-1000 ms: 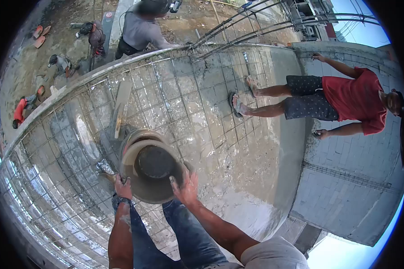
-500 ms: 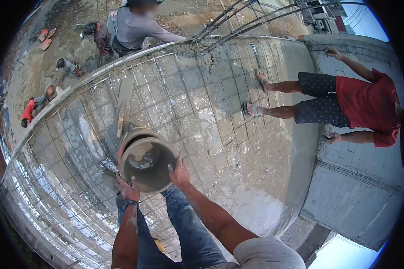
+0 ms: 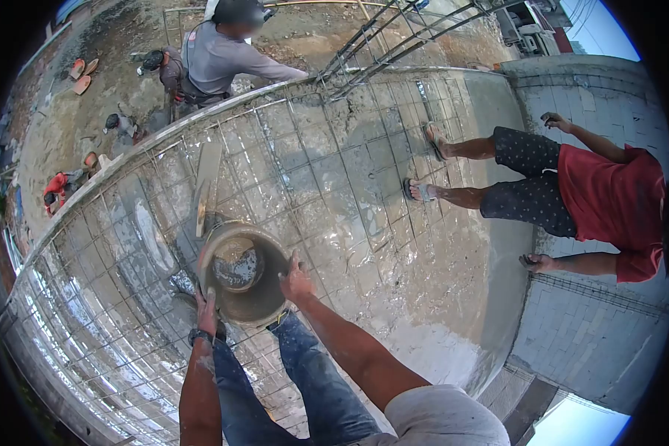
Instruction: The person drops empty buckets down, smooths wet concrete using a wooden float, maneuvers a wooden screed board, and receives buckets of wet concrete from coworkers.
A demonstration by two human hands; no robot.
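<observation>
A grey, cement-coated bucket [image 3: 254, 305] is in front of my legs, its mouth facing up at me, with wet patches on its bottom. On its lower left side lies my left hand [image 3: 206, 314], fingers up along the wall. My right hand [image 3: 297, 280] grips the right side of the rim, fingers closed. Beneath the bucket is a steel bar grid [image 3: 327, 186] over wet concrete. Just beyond the bucket a wooden board [image 3: 207, 175] lies on the grid.
A person in a red shirt [image 3: 609, 193] stands on the right near a block wall [image 3: 572, 327]. Beyond the slab's edge [image 3: 163, 135], a person in grey [image 3: 219, 59] reaches over it. Several people are lower down at left. Rebar [image 3: 364, 52] rises at the top.
The rim of a second bucket seen behind mine earlier no longer shows apart from it. My hands have shifted slightly on the bucket. The red-shirted person's lower hand has moved down in view.
</observation>
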